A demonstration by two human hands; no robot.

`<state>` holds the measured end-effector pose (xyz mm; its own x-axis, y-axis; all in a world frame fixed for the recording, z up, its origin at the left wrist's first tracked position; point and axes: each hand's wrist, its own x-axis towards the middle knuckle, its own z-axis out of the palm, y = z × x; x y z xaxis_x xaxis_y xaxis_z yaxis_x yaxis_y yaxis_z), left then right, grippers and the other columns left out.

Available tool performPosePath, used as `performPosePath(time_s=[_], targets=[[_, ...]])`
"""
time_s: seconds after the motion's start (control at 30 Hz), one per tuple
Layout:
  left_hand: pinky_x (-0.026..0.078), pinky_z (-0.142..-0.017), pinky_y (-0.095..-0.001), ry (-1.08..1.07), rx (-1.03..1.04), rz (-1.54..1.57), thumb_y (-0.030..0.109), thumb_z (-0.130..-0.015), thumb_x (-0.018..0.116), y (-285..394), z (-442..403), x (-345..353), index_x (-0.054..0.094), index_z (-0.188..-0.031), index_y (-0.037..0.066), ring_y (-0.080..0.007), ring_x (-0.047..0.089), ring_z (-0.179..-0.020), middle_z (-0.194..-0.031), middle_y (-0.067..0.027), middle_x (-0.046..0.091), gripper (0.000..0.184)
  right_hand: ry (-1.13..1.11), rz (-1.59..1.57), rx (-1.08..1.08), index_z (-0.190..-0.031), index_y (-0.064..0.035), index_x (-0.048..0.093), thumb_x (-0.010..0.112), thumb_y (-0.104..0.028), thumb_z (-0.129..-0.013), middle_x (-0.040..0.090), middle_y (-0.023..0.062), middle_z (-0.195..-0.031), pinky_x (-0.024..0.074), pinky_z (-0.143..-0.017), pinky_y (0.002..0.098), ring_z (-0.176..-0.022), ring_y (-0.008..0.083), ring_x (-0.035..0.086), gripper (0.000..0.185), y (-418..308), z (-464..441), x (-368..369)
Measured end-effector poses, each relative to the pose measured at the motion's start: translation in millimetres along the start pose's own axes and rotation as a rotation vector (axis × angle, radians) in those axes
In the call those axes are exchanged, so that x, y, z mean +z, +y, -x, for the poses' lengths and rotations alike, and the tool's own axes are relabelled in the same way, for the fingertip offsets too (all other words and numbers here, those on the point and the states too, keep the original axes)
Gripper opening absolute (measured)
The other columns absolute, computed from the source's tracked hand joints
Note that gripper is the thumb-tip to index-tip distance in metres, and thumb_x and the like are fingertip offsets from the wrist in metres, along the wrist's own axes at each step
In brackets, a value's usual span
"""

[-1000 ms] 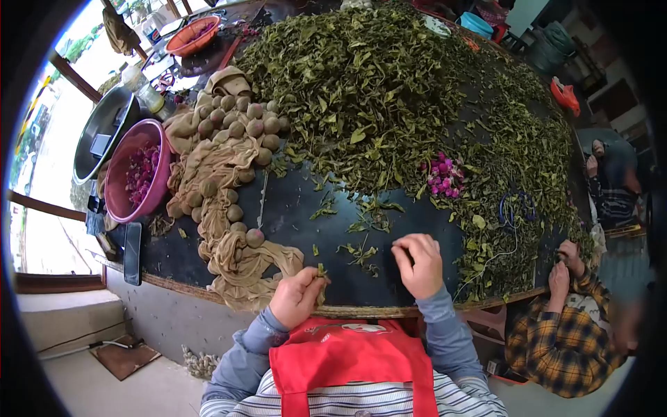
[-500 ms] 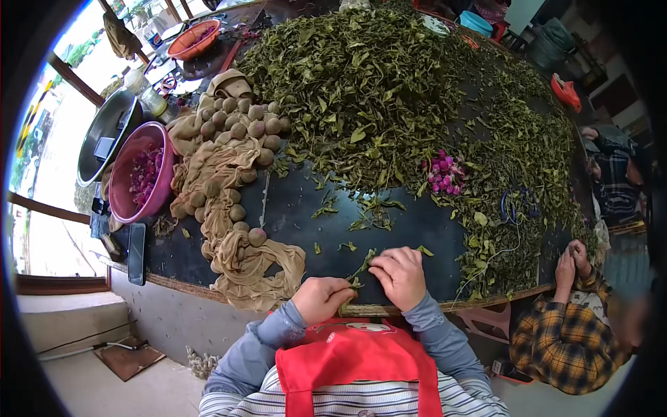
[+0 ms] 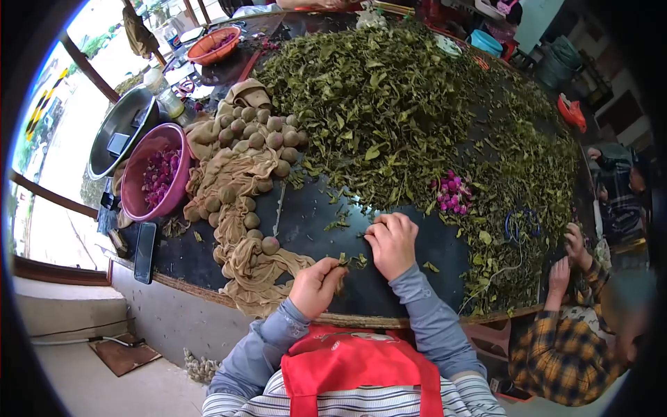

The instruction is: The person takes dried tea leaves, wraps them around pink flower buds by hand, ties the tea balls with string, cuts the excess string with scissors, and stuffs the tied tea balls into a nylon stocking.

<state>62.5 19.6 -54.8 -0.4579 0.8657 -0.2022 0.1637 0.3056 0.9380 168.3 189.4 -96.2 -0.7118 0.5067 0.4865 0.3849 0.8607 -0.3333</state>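
Note:
My left hand (image 3: 314,286) is closed near the table's front edge and pinches a few wilted green leaves (image 3: 357,261), whose tips stick out past the thumb. My right hand (image 3: 394,243) rests farther forward on the dark tabletop, its fingers curled down and together. What lies under its fingertips is hidden. A few loose leaves (image 3: 338,221) lie just left of it. Beyond spreads a large heap of green leaves (image 3: 368,104). Tan cloth (image 3: 240,174) holding several round wrapped balls (image 3: 270,245) lies left of my hands.
A pink basin (image 3: 184,177) of magenta blossoms, a metal basin (image 3: 97,156) and a phone (image 3: 144,251) line the left side. An orange basket (image 3: 198,52) stands at the back. Magenta flowers (image 3: 451,192) lie among the leaves. A co-worker in a plaid shirt (image 3: 549,354) sits at right.
My right hand has moved forward, away from the table edge, onto the spot where loose leaves lay. My left hand has lifted slightly, still pinching leaves. The view has shifted a little.

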Motion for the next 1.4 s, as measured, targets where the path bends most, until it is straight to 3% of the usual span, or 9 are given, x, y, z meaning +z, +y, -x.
performPosePath(time_s=[0.3, 0.5, 0.67, 0.8, 0.83, 0.97, 1.17, 1.3, 1.4], targets=[[0.042, -0.052, -0.0231, 0.344, -0.202, 0.481, 0.009, -0.093, 0.054, -22.6, -7.3, -5.1, 0.065, -0.097, 0.000, -0.0108, 0.049, -0.057, -0.071, -0.0017, 0.061, 0.015, -0.028, -0.204, -0.008, -0.081, -0.0117, 0.063, 0.066, -0.016, -0.077, 0.059, 0.0034, -0.101, 0.0335, -0.089, 0.0424, -0.101, 0.0249, 0.049, 0.007, -43.8, -26.4, 22.8], [0.043, -0.054, -0.0222, 0.196, -0.181, 0.516, 0.008, -0.094, 0.053, -45.7, -18.3, 6.0, 0.065, -0.099, 0.001, -0.0100, 0.050, -0.058, -0.071, -0.0011, 0.060, 0.014, -0.136, -0.550, 0.077, -0.108, -0.0025, 0.062, 0.066, -0.012, -0.080, 0.057, 0.0117, -0.127, 0.0381, -0.099, 0.0401, -0.115, 0.0305, 0.051, 0.030, -65.9, 20.0, -16.0], [0.044, -0.056, -0.0214, 0.211, 0.072, 0.112, 0.008, -0.096, 0.050, -25.6, -20.3, 8.5, 0.063, -0.099, 0.002, -0.0101, 0.051, -0.059, -0.073, -0.0011, 0.060, 0.015, -0.166, -0.244, 0.033, -0.113, -0.0040, 0.061, 0.064, -0.009, -0.079, 0.055, 0.0120, -0.131, 0.0368, -0.104, 0.0413, -0.121, 0.0321, 0.050, 0.034, -15.9, 31.8, -16.4], [0.042, -0.056, -0.0195, 0.272, 0.756, -0.084, 0.007, -0.100, 0.044, -23.4, -33.9, 5.0, 0.057, -0.104, 0.000, -0.0095, 0.049, -0.060, -0.071, -0.0021, 0.055, 0.016, -0.217, -0.295, -0.027, -0.108, -0.0076, 0.064, 0.059, -0.001, -0.074, 0.060, 0.0098, -0.123, 0.0376, -0.103, 0.0406, -0.117, 0.0309, 0.053, 0.035, 14.0, 60.3, -35.8], [0.042, -0.056, -0.0195, 0.282, 0.750, -0.082, 0.007, -0.100, 0.044, -23.3, -31.1, 6.3, 0.057, -0.104, 0.000, -0.0095, 0.049, -0.060, -0.071, -0.0021, 0.055, 0.016, -0.226, -0.298, -0.034, -0.108, -0.0076, 0.064, 0.059, -0.001, -0.074, 0.060, 0.0098, -0.123, 0.0376, -0.103, 0.0406, -0.117, 0.0309, 0.053, 0.035, 13.7, 56.4, -34.8], [0.042, -0.059, -0.0199, 0.054, -0.033, 0.562, 0.006, -0.100, 0.043, -9.6, -7.7, 11.7, 0.057, -0.104, 0.000, -0.0100, 0.050, -0.061, -0.079, -0.0049, 0.061, 0.016, 0.047, -0.298, 0.167, -0.097, -0.0075, 0.066, 0.056, 0.003, -0.071, 0.064, 0.0069, -0.112, 0.0387, -0.101, 0.0385, -0.113, 0.0281, 0.056, 0.029, 2.8, 38.8, -28.5], [0.042, -0.061, -0.0199, -0.018, -0.136, 0.546, 0.007, -0.100, 0.044, -1.8, 2.0, -9.0, 0.058, -0.104, 0.001, -0.0098, 0.052, -0.061, -0.085, -0.0067, 0.064, 0.016, -0.159, -0.287, -0.003, -0.092, -0.0071, 0.065, 0.056, 0.002, -0.073, 0.066, 0.0045, -0.105, 0.0406, -0.095, 0.0360, -0.106, 0.0255, 0.058, 0.023, 20.0, 51.2, -37.5], [0.047, -0.064, -0.0239, -0.264, -0.293, 0.410, 0.008, -0.096, 0.049, -10.5, -1.8, -6.0, 0.061, -0.104, -0.001, -0.0142, 0.058, -0.069, -0.100, -0.0091, 0.065, 0.017, 0.003, -0.209, 0.271, -0.093, -0.0076, 0.064, 0.061, -0.002, -0.074, 0.065, 0.0043, -0.104, 0.0411, -0.090, 0.0356, -0.099, 0.0244, 0.058, 0.020, 16.5, 56.4, -52.0], [0.050, -0.070, -0.0282, -0.190, 0.241, -0.075, 0.006, -0.091, 0.054, -21.1, -5.0, 21.7, 0.063, -0.103, -0.003, -0.0223, 0.061, -0.077, -0.099, -0.0112, 0.066, 0.017, 0.076, -0.031, 0.210, -0.086, -0.0101, 0.066, 0.070, -0.019, -0.071, 0.065, 0.0042, -0.093, 0.0416, -0.084, 0.0387, -0.087, 0.0253, 0.058, 0.018, 10.1, 35.2, -35.1]])
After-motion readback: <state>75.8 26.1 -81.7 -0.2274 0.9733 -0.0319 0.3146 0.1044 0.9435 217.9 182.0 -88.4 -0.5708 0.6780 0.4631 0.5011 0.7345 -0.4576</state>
